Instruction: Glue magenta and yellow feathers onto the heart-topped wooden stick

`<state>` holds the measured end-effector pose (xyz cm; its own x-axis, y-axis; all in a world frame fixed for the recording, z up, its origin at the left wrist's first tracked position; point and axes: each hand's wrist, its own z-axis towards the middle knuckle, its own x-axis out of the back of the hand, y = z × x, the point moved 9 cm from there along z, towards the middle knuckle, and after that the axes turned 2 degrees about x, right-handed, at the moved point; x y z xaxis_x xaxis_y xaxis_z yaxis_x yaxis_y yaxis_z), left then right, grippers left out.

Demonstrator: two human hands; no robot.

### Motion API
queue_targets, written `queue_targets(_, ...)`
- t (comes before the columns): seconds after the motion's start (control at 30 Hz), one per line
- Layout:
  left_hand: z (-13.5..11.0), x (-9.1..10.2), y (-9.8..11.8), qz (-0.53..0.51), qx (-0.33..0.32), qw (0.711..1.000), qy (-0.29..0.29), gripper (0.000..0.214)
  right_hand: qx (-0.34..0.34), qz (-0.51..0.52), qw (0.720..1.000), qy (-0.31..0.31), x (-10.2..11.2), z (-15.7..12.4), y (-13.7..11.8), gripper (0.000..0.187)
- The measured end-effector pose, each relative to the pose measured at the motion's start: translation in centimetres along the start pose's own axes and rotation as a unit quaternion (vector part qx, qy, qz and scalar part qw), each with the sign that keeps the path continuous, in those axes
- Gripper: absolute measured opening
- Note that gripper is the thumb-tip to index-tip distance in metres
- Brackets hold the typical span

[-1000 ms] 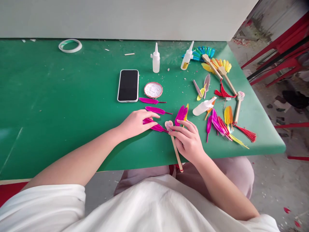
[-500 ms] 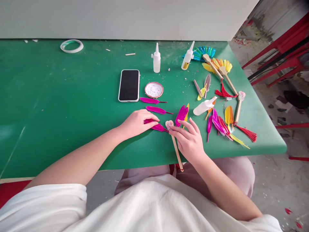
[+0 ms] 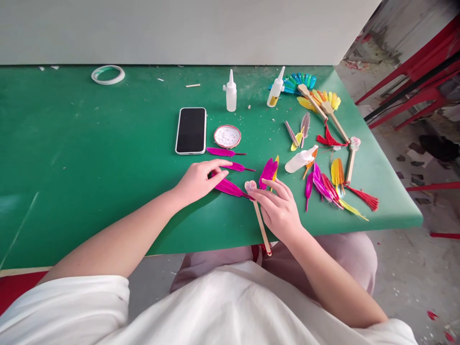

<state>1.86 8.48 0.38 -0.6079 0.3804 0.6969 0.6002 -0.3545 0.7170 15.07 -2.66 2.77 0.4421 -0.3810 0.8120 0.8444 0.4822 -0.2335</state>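
Note:
My left hand (image 3: 196, 181) is over the magenta feathers, with thumb and index finger apart. Its index fingertip is at one magenta feather (image 3: 237, 167); its thumb is above a nearer, larger magenta feather (image 3: 230, 188). My right hand (image 3: 278, 208) has its fingers on the glue-covered round head of a wooden fan handle (image 3: 261, 225), where the larger feather's quill end meets it. The handle's lower end reaches the table edge, with red thread on it. Just beyond my right fingers are magenta feathers (image 3: 268, 173) and a yellow one (image 3: 276, 172).
A phone (image 3: 191, 130), a white-filled lid (image 3: 227, 136) and a magenta feather (image 3: 221, 152) lie ahead. Two glue bottles stand behind, one upright bottle (image 3: 231, 93) among them; another bottle (image 3: 300, 159) lies tipped. Feather fans (image 3: 325, 103) and loose feathers (image 3: 325, 184) are rightward; a tape roll (image 3: 108, 75) is back left.
My left hand has lifted off the nearest magenta feather and moved slightly up and left towards the feather beyond. My right hand stays on the fan handle. The view has shifted slightly.

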Motion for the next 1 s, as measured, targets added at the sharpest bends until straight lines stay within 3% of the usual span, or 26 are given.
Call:
queue_targets(0.1, 0.0, 1.8, -0.7, -0.011, 0.030, 0.995, 0.090, 0.033, -0.004, 0.026, 1.000, 0.016, 0.5, 0.0, 0.0, 0.029)
queue_targets(0.2, -0.1, 2.7, -0.9, -0.016, 0.022, 0.990, 0.137, 0.032, -0.018, 0.052, 0.998, 0.034, 0.9, -0.2, 0.4, 0.034)
queue_targets(0.27, -0.3, 2.9, -0.1, 0.008, -0.030, 0.987, 0.156, 0.029, -0.041, 0.061, 0.996, 0.048, 1.2, -0.3, 1.0, 0.035)
queue_targets(0.33, -0.7, 2.7, 1.8, 0.056, -0.131, 0.976, 0.164, 0.022, -0.065, 0.058, 0.995, 0.052, 1.3, -0.5, 1.5, 0.034)
queue_targets(0.43, -1.9, 0.8, 4.5, 0.124, -0.276, 0.946, 0.113, 0.016, -0.077, 0.050, 0.995, 0.039, 1.0, -0.6, 1.8, 0.032)
queue_targets(0.57, -3.1, -2.1, 6.1, 0.183, -0.353, 0.917, 0.022, 0.023, -0.070, 0.046, 0.996, 0.023, 0.6, -0.5, 1.7, 0.031)
queue_targets(0.73, -3.7, -3.7, 6.8, 0.209, -0.375, 0.903, -0.023, 0.026, -0.060, 0.046, 0.997, 0.012, 0.3, -0.4, 1.5, 0.027)
queue_targets(1.0, -3.0, -3.2, 6.1, 0.202, -0.353, 0.913, -0.001, 0.022, -0.013, 0.031, 0.999, -0.002, -0.3, -0.3, 0.6, 0.020)
